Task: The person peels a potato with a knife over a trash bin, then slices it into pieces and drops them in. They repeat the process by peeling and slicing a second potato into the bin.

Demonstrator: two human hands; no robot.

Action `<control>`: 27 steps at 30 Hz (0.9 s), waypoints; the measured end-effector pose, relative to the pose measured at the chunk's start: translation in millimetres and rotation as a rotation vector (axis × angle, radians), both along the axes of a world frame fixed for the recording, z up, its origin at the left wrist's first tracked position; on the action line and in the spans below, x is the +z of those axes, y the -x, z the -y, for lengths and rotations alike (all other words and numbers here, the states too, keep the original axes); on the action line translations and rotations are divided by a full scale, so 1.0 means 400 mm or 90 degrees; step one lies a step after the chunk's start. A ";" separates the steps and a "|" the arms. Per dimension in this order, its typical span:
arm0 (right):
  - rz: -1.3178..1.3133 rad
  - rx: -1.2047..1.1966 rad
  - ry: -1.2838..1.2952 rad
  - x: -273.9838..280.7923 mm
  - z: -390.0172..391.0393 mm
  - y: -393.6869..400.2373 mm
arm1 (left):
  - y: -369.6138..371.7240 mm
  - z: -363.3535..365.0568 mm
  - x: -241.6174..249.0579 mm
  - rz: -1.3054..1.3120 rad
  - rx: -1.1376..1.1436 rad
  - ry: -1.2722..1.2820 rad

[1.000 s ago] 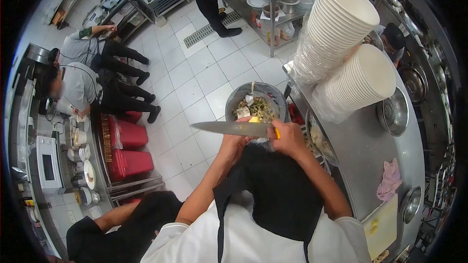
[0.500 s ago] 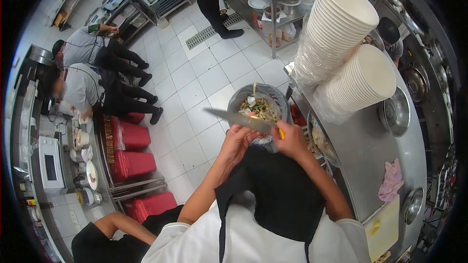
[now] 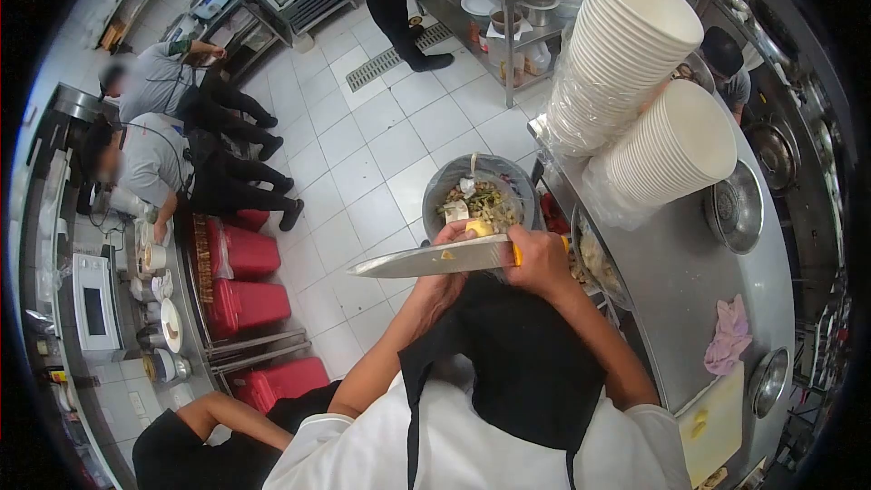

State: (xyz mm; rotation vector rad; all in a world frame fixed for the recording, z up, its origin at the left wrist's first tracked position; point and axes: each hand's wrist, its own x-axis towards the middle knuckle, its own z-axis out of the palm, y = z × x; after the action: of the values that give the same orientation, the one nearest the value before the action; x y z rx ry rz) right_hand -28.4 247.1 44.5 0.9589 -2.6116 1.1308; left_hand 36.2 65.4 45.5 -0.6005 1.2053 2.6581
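Observation:
My right hand (image 3: 541,260) grips the yellow handle of a large chef's knife (image 3: 426,259). The broad blade points left, and a small yellowish scrap sticks to it. Behind the blade, my left hand (image 3: 445,283) is partly hidden. Its fingers hold a small pale yellow piece of food (image 3: 478,229), whose exact kind I cannot make out. Both hands are over the near rim of a lined waste bin (image 3: 440,183) filled with food scraps (image 3: 490,204).
To the right runs a steel counter (image 3: 671,286) with stacked white tubs (image 3: 626,45), a colander (image 3: 733,209), a pink cloth (image 3: 729,336) and a cutting board (image 3: 712,431) bearing yellow pieces. Red bins (image 3: 245,304) stand left. Several people work nearby; one person's arm (image 3: 238,422) is close at lower left.
The knife has come lower and nearer to me, its blade now showing broadside in front of my left hand. The pale yellow piece shows above the blade. At left, a co-worker's arm has shifted.

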 end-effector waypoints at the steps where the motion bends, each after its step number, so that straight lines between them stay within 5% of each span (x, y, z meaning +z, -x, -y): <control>1: -0.002 -0.001 -0.002 0.002 0.000 -0.001 | 0.000 0.000 -0.002 -0.004 -0.004 0.001; 14: 0.194 -0.079 -0.009 -0.054 -0.034 0.004 | -0.004 0.034 0.012 -0.068 0.071 -0.010; 21: 0.128 -0.005 0.010 0.029 0.008 0.001 | 0.009 0.000 0.021 -0.011 0.075 0.227; 27: 0.216 -0.063 -0.041 -0.067 -0.022 0.018 | -0.009 0.018 0.027 -0.093 0.060 0.145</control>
State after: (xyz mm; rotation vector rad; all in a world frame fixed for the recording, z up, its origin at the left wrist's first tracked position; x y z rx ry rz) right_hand -35.6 255.8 17.7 0.6901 -2.9381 1.2907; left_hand 39.7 58.2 56.4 -0.5150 1.5743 2.7028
